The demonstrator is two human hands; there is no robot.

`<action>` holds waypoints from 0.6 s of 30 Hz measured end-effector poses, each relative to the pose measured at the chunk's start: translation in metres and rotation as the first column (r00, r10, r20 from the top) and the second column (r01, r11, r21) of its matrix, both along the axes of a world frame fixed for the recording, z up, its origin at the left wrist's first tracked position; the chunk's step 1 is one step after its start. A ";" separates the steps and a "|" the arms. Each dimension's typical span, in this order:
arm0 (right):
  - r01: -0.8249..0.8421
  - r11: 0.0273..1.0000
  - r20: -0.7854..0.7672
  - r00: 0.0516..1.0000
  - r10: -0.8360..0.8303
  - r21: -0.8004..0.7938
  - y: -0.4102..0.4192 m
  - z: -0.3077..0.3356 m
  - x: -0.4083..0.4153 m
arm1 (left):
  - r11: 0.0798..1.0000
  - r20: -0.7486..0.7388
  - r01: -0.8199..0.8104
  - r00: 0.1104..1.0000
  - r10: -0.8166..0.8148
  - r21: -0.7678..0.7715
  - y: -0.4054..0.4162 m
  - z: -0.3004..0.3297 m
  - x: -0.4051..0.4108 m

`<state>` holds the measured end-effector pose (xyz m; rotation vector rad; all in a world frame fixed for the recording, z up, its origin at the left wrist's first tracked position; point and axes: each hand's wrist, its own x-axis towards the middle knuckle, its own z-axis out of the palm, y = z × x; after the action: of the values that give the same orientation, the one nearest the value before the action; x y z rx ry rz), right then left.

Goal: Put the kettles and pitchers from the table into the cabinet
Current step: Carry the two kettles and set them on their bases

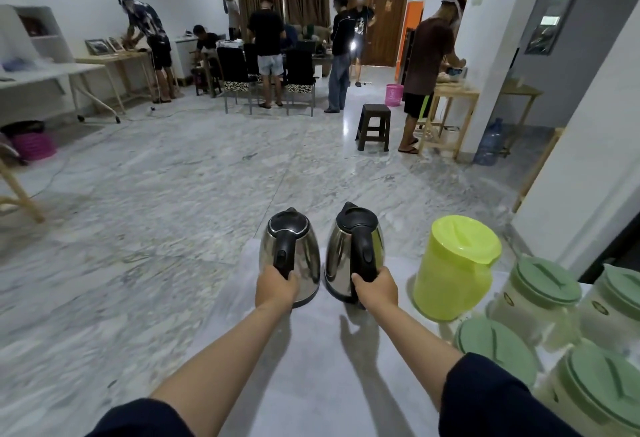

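Two steel kettles with black lids and handles stand side by side at the far end of a white table. My left hand grips the handle of the left kettle. My right hand grips the handle of the right kettle, which leans slightly to the left. To their right stands a lime-green pitcher with a lid. Several clear pitchers with pale green lids crowd the table's right end. No cabinet is in view.
A wide marble floor stretches ahead. A dark stool, a pink basket and a water bottle stand beyond. Several people work at tables and chairs at the back. A white wall rises on the right.
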<state>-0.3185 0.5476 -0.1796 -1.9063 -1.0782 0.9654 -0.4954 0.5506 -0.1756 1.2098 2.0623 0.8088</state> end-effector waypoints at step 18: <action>-0.147 0.923 0.182 0.980 0.086 0.356 -0.050 0.049 0.022 | 0.915 -0.039 0.041 0.999 -0.028 0.402 -0.070 0.039 0.005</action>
<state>-0.2968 0.4976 -0.1308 -1.6444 -1.3761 0.6206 -0.4907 0.4802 -0.1364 1.4790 1.9486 1.2495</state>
